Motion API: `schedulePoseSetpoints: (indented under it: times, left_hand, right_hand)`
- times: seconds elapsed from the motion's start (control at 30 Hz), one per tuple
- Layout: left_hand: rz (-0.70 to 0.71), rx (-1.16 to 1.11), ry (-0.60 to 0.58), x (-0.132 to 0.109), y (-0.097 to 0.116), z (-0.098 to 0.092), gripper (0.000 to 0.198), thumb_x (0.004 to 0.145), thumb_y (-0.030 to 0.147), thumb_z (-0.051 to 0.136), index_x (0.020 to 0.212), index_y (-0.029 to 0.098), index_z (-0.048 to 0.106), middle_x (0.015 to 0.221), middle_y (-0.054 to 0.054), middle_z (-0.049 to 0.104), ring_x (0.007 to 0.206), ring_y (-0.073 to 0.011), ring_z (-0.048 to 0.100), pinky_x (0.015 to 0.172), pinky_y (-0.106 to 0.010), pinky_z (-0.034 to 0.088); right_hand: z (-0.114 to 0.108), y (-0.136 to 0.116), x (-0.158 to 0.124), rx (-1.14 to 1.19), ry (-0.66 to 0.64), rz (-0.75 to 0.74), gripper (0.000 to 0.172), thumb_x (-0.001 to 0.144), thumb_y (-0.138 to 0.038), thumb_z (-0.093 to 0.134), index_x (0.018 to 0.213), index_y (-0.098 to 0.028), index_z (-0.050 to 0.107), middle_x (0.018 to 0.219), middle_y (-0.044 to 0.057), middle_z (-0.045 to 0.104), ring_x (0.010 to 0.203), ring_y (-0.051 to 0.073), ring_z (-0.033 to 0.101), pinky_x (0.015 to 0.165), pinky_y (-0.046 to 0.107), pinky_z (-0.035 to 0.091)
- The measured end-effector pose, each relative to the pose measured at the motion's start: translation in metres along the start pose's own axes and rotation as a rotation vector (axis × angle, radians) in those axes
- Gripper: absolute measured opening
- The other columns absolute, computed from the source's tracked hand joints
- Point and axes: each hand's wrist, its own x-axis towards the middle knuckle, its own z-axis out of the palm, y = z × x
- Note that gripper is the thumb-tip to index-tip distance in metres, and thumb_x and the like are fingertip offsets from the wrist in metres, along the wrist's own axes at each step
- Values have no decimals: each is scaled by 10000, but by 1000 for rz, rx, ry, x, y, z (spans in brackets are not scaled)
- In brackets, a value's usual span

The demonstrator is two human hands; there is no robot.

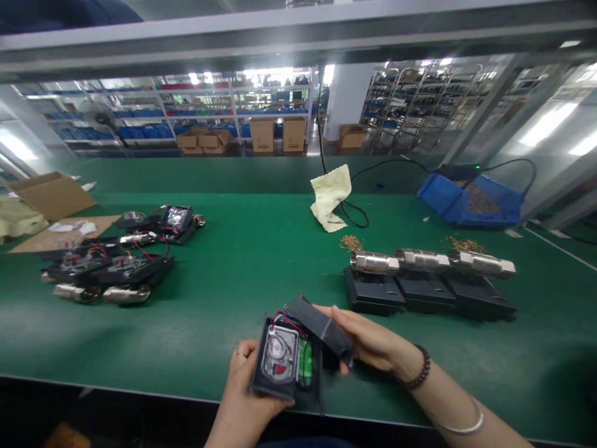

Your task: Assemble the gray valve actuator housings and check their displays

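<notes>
1 blk unit [278,358], open, w/ green part [305,363] inside: L hand [245,382] clasping side. 1 blk cover [321,326], tilted: R hand [370,336] gripping.

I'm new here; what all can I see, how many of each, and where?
Table: one, green, foreground.
Case: one, black, open, front centre.
Lid: one, black, tilted at the case's right.
Right units: three, black and silver, in a row.
Left units: several, black and silver, overlapping, count unclear.
Cloth: pale yellow, one mid-table; perhaps another, left edge.
Small parts: two piles, brass-coloured, behind the right units.
Bin: one, blue, right rear of the table.
Cable: black, near the cloth, count unclear.
Box: one, brown, table's left end.
Cartons: about five, brown, beyond the table.
Shelves: several, white, background.
Racks: several, silvery, right background.
Bracelets: two, dark and silvery, right arm.
Left grip: one, bare, holding the case.
Right grip: one, bare, holding the lid.
</notes>
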Motion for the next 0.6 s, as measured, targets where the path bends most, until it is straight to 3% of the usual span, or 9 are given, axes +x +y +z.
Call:
schedulePoseSetpoints:
  times: [0.07, 0.13, 0.2, 0.3, 0.37, 0.43, 0.5, 0.6]
  left_hand:
    - [6, 7, 10, 0, -2, 1, 273, 507, 142, 720, 778, 173, 708, 987, -80, 538, 954, -281, 511, 862, -401, 458]
    - [24, 19, 12, 0, -4, 2, 281, 512, 143, 721, 791, 172, 707, 1001, -84, 540, 965, -283, 514, 860, -399, 463]
    - [48, 54, -5, 1, -5, 1, 291, 509, 144, 726, 798, 176, 710, 1010, -90, 549, 982, -293, 514, 875, -414, 459]
    - [85, 127, -42, 4, -7, -7, 284, 535, 183, 725, 818, 190, 719, 1011, -99, 573, 1009, -315, 515, 912, -462, 447]
    - [84, 131, -30, 5, -7, -17, 407, 564, 189, 700, 971, 202, 714, 1066, -105, 589, 1068, -321, 518, 978, -498, 416]
    - [36, 4, -9, 3, -4, -31, 603, 603, 181, 676, 1203, 214, 626, 1194, -110, 587, 1167, -307, 512, 1070, -502, 354]
    - [-14, -270, 8, -3, 7, -45, 693, 667, 211, 678, 1340, 228, 513, 1316, -108, 560, 1245, -275, 499, 1110, -452, 339]
    - [-54, -686, 50, -16, 31, -55, 604, 731, 236, 706, 1312, 268, 547, 1346, -76, 574, 1229, -229, 542, 1026, -319, 455]
  right_hand:
    - [-3, -1, -5, -21, -158, -83, 814, 668, -539, 791, 1374, -271, 487, 1286, 104, 566, 864, 135, 617, 611, 196, 549]
    - [-5, -3, -8, -86, -208, -140, 924, 577, -417, 885, 1388, -277, 464, 1370, 79, 508, 1089, 171, 555, 809, 217, 507]
    - [-5, -8, -6, -161, -143, -133, 833, 579, -413, 878, 1321, -227, 549, 1277, 78, 587, 1131, 198, 535, 912, 272, 452]
    - [-3, -21, 1, -244, 5, -116, 599, 642, -540, 786, 1102, -167, 698, 1060, 80, 693, 1005, 226, 587, 952, 368, 405]
    - [1, -31, 7, -236, 87, -155, 519, 631, -567, 773, 973, -179, 739, 1018, 66, 713, 1007, 234, 585, 1018, 393, 340]
    - [5, -40, 13, -149, 128, -191, 471, 609, -559, 785, 922, -209, 744, 1027, 44, 720, 1050, 238, 576, 1048, 397, 312]
    - [9, -44, 19, -11, 137, -194, 442, 615, -553, 779, 916, -231, 739, 991, 28, 733, 1016, 236, 604, 1029, 410, 346]
    - [12, -41, 25, 188, 80, -159, 434, 636, -547, 764, 931, -231, 731, 891, 21, 751, 896, 240, 666, 994, 436, 399]
